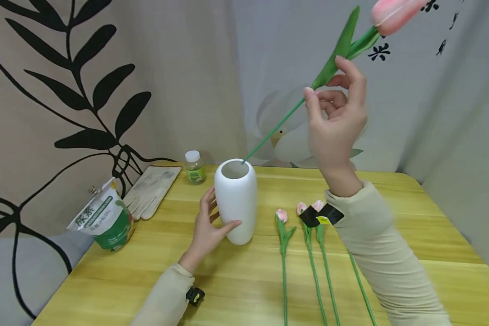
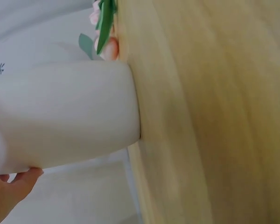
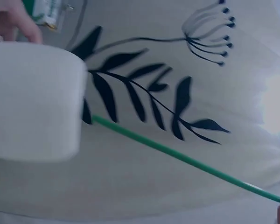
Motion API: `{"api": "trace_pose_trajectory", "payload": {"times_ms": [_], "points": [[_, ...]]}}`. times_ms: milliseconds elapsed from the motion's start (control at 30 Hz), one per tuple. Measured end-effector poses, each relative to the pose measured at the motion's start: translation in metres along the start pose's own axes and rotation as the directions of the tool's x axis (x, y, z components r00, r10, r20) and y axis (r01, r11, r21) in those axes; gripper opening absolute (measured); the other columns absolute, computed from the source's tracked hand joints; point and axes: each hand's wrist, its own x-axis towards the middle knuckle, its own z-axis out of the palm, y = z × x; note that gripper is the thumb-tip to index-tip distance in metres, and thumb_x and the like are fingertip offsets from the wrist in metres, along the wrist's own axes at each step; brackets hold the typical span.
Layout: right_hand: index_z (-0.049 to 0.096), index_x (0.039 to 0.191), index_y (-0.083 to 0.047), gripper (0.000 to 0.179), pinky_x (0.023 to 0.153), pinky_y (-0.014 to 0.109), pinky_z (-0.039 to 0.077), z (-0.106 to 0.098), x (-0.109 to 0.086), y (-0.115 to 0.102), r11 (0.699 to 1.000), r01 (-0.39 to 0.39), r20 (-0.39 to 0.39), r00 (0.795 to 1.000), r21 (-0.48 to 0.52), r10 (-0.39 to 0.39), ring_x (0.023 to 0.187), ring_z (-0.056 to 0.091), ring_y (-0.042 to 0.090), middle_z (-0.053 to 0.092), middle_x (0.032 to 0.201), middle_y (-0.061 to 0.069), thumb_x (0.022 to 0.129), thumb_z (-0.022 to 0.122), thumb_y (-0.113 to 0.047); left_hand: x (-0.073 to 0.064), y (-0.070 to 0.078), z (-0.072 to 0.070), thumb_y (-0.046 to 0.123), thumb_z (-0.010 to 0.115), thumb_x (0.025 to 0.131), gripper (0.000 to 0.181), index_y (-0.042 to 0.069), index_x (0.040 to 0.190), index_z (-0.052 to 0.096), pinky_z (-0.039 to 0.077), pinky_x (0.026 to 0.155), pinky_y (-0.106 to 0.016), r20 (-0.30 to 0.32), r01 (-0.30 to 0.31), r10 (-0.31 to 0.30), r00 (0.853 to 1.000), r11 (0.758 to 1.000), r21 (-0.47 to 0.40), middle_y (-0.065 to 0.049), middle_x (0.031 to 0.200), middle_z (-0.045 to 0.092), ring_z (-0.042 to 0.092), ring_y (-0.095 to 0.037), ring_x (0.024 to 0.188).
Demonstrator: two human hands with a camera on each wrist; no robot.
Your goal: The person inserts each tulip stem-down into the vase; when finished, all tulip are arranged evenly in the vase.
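Because the pink tulip (image 1: 328, 72) is held slantwise by the leafy part of its stem, I'd worry first about its loose end. That green tip points down at the mouth of the white vase (image 1: 236, 203), and from the right wrist it shows just off the rim, so I wouldn't count it as inside. A small sideways error there could send it down the outer wall, or catch it on the lip and bend the stem.

The right hand (image 1: 340, 117) pinches the stem between thumb and fingers, high above the bench (image 1: 432, 244); with so thin a hold, the flower's weight might make it roll or swing. The left hand (image 1: 209, 231), well apart from the other, is wrapped round the lower side of the vase, which stands upright. Were that grip to slacken while the stem pushed on the rim, the tall, slim vase could tip.

Under the right sleeve (image 1: 375, 244) lie the other tulips (image 1: 284, 244), and a dropped forearm might drag or crush them. The capped jar (image 1: 195, 168) stands near enough behind the vase to be knocked; the gloves (image 1: 152, 192) and the leaning packet (image 1: 106, 217) seem safely off to the side.
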Motion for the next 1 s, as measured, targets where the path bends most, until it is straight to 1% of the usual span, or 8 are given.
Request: {"api": "trace_pose_trajectory", "payload": {"times_ms": [167, 267, 367, 533, 667, 800, 900, 1000], "points": [[0.049, 0.118, -0.001, 0.042, 0.065, 0.019, 0.051, 0.015, -0.020, 0.007, 0.995, 0.024, 0.149, 0.989, -0.097, -0.009, 0.070, 0.060, 0.014, 0.051, 0.091, 0.009, 0.079, 0.064, -0.006, -0.002, 0.018, 0.001, 0.000, 0.076, 0.064, 0.094, 0.006, 0.138, 0.018, 0.045, 0.087, -0.055, -0.014, -0.036, 0.036, 0.999, 0.999, -0.002, -0.025, 0.135, 0.035, 0.042, -0.043, 0.119], [0.048, 0.119, -0.001, 0.044, 0.063, 0.018, 0.052, 0.021, -0.033, 0.012, 0.988, 0.051, 0.237, 0.971, -0.145, -0.015, 0.069, 0.060, 0.017, 0.051, 0.096, 0.017, 0.078, 0.065, -0.004, -0.004, 0.023, 0.002, -0.002, 0.075, 0.064, 0.095, 0.004, 0.139, 0.016, 0.045, 0.086, -0.054, -0.011, -0.057, 0.057, 0.998, 0.998, 0.024, -0.026, 0.136, 0.033, 0.042, -0.044, 0.118], [0.048, 0.120, 0.000, 0.046, 0.060, 0.018, 0.052, 0.024, -0.048, 0.018, 0.983, 0.080, 0.320, 0.947, -0.163, -0.024, 0.066, 0.061, 0.018, 0.051, 0.100, 0.018, 0.077, 0.066, -0.001, -0.006, 0.023, 0.001, -0.003, 0.075, 0.065, 0.096, 0.003, 0.140, 0.015, 0.045, 0.086, -0.054, -0.006, -0.075, 0.076, 0.997, 0.996, 0.039, -0.026, 0.137, 0.030, 0.041, -0.045, 0.118], [0.049, 0.118, 0.000, 0.045, 0.059, 0.019, 0.053, 0.027, -0.073, 0.026, 0.976, 0.105, 0.468, 0.883, -0.191, -0.003, 0.065, 0.062, 0.018, 0.054, 0.100, 0.018, 0.076, 0.066, -0.001, -0.006, 0.026, -0.001, -0.002, 0.074, 0.066, 0.095, 0.000, 0.140, 0.014, 0.045, 0.084, -0.054, -0.005, -0.115, 0.116, 0.993, 0.991, 0.069, -0.025, 0.139, 0.028, 0.041, -0.047, 0.117], [0.056, 0.110, -0.001, 0.034, 0.057, 0.020, 0.052, 0.024, -0.088, 0.032, 0.973, 0.114, 0.589, 0.808, -0.199, 0.026, 0.068, 0.062, 0.017, 0.059, 0.094, 0.014, 0.077, 0.065, -0.001, -0.004, 0.029, 0.000, -0.001, 0.074, 0.067, 0.094, -0.001, 0.140, 0.014, 0.046, 0.083, -0.054, 0.006, -0.122, 0.122, 0.992, 0.989, 0.084, -0.024, 0.140, 0.027, 0.041, -0.047, 0.117], [0.065, 0.099, -0.005, 0.019, 0.067, 0.027, 0.048, 0.022, -0.097, 0.038, 0.961, 0.159, 0.667, 0.745, -0.225, 0.033, 0.081, 0.055, 0.021, 0.063, 0.091, 0.010, 0.080, 0.063, -0.004, -0.004, 0.030, 0.000, 0.000, 0.073, 0.068, 0.094, -0.002, 0.139, 0.013, 0.046, 0.083, -0.054, 0.013, -0.110, 0.110, 0.994, 0.990, 0.089, -0.024, 0.139, 0.027, 0.041, -0.047, 0.117], [0.068, 0.093, -0.006, 0.013, 0.070, 0.032, 0.043, 0.020, -0.101, 0.042, 0.957, 0.168, 0.695, 0.717, -0.236, 0.045, 0.086, 0.050, 0.023, 0.063, 0.092, 0.010, 0.082, 0.060, -0.006, -0.005, 0.028, -0.001, 0.000, 0.074, 0.067, 0.094, -0.001, 0.140, 0.013, 0.046, 0.084, -0.054, 0.010, -0.102, 0.102, 0.995, 0.991, 0.088, -0.023, 0.139, 0.027, 0.041, -0.047, 0.117], [0.069, 0.091, -0.004, 0.012, 0.070, 0.032, 0.044, 0.017, -0.104, 0.045, 0.968, 0.132, 0.702, 0.709, -0.212, 0.057, 0.087, 0.051, 0.023, 0.062, 0.093, 0.011, 0.083, 0.059, -0.007, -0.005, 0.018, -0.001, 0.000, 0.074, 0.067, 0.096, 0.004, 0.141, 0.012, 0.045, 0.084, -0.055, 0.007, -0.092, 0.092, 0.996, 0.993, 0.078, -0.021, 0.140, 0.027, 0.040, -0.046, 0.118]]}}
